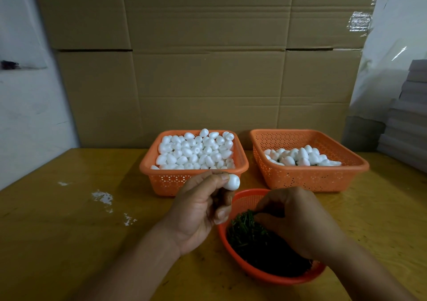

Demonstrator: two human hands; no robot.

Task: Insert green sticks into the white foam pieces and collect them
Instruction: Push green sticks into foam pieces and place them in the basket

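While our left hand (pixel 198 208) is raised above the yellow table (pixel 69 231), it pinches one white foam piece (pixel 231 182) between thumb and fingertips, just in front of the near wall of the left orange basket (pixel 161 180). That basket is heaped to the rim with loose foam pieces (pixel 196 150). To its right, set a little apart, stands the right orange basket (pixel 312 176), where a smaller pile of foam pieces (pixel 302 157) lies on the bottom, with bits of green showing between them.

Our right hand (pixel 298 220) reaches down into the round orange bowl (pixel 254 272) nearest to us, which holds a dark heap of green sticks (pixel 249 231). Its fingers are curled into the heap at the far side of the bowl; we cannot tell whether they have a stick between them, because the back of the hand covers the fingertips.

Behind the baskets rises a wall of brown cardboard boxes (pixel 208 58). White flecks (pixel 102 196) lie on the table to the left.
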